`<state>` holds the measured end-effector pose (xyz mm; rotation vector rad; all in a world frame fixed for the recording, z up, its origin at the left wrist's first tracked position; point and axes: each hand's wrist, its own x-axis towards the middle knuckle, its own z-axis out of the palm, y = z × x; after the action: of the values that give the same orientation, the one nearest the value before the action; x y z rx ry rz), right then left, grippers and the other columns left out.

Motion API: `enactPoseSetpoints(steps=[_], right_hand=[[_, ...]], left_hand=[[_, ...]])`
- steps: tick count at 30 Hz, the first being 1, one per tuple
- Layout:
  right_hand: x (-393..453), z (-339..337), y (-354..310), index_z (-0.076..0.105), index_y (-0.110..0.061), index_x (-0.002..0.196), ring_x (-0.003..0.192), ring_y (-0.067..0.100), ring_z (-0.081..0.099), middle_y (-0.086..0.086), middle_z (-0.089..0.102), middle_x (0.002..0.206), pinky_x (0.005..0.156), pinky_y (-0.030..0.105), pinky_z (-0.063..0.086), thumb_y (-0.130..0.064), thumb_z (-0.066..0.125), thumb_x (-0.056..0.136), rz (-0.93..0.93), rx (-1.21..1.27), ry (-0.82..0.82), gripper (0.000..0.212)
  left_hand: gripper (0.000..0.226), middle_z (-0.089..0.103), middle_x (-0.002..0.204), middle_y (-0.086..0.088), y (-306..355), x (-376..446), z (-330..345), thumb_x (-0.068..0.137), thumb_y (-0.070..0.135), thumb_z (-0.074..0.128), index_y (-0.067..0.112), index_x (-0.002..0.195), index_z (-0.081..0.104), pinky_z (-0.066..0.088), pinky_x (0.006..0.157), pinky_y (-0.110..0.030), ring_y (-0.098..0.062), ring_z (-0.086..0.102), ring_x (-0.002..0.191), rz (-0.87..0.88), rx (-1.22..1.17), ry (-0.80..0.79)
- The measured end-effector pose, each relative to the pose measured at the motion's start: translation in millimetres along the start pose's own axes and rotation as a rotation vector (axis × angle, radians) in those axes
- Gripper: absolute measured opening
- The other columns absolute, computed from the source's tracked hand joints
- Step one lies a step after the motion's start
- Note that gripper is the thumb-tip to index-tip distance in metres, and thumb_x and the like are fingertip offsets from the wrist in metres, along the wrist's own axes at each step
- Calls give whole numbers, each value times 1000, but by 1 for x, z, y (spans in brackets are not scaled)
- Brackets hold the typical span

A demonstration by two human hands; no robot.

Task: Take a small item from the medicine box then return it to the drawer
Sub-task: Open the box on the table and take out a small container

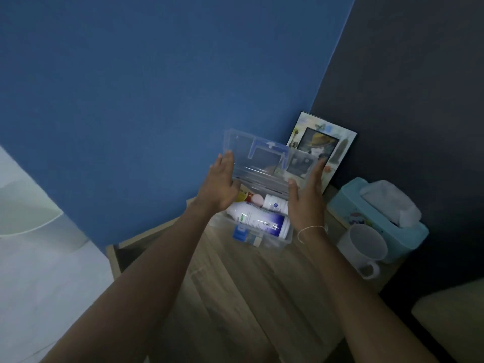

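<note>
A clear plastic medicine box (pixel 275 241) stands on a wooden nightstand (pixel 243 289). Its transparent lid (pixel 262 158) is raised upright, hinged at the back. My left hand (pixel 221 183) presses the lid's left edge and my right hand (pixel 307 195) holds its right edge, fingers extended. Inside the box lie a large white bottle with a blue label (pixel 259 218), a smaller white bottle (pixel 275 204), a pink round item (pixel 256 199) and a small blue item (pixel 239 233). No drawer is clearly visible.
A framed picture (pixel 322 145) leans in the corner behind the box. A teal tissue box (pixel 377 218) and a white mug (pixel 364 248) stand at the right. Blue wall at the left, dark wall at the right. White bedding (pixel 31 244) lies at the far left.
</note>
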<state>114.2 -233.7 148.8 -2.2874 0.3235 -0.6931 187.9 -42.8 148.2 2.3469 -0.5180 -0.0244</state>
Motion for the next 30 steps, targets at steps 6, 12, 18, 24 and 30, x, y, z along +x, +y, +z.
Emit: enactPoseSetpoints(steps=[6,12,18,24,30], right_hand=[[6,12,17,-15,-16,149,142,30,26,7,-5,162,98,31,37,-42,36,98,88,-76,-144,77],[9,13,22,-14,-15,150,143,28,24,4,-8,161,91,26,32,-43,35,98,81,-114,-159,76],[-10,4,25,-11,-18,150,148,20,3,2,-11,161,116,33,18,-46,32,97,8,-150,-176,74],[-80,-1,23,-1,-21,151,147,16,3,0,-1,161,116,33,16,-51,28,95,5,-97,-99,70],[-163,6,44,11,-6,146,147,25,11,10,7,157,120,45,16,-36,15,100,126,-327,-195,56]], left_hand=[[61,-2,162,-11,-19,4,6,101,27,27,6,150,-2,-2,120,-40,-24,-5,149,-39,248,-97],[59,-1,162,-11,-30,3,8,101,26,25,6,150,0,1,120,-38,-22,-1,149,-72,245,-134],[59,2,161,-11,-26,-28,9,101,26,30,7,150,3,0,120,-36,-23,1,149,17,180,-38],[60,8,161,-9,-9,-81,15,100,32,36,11,151,11,5,121,-36,-21,7,149,78,163,50],[57,11,160,-9,10,-125,43,101,31,35,10,150,15,13,123,-40,-20,7,149,103,194,44]])
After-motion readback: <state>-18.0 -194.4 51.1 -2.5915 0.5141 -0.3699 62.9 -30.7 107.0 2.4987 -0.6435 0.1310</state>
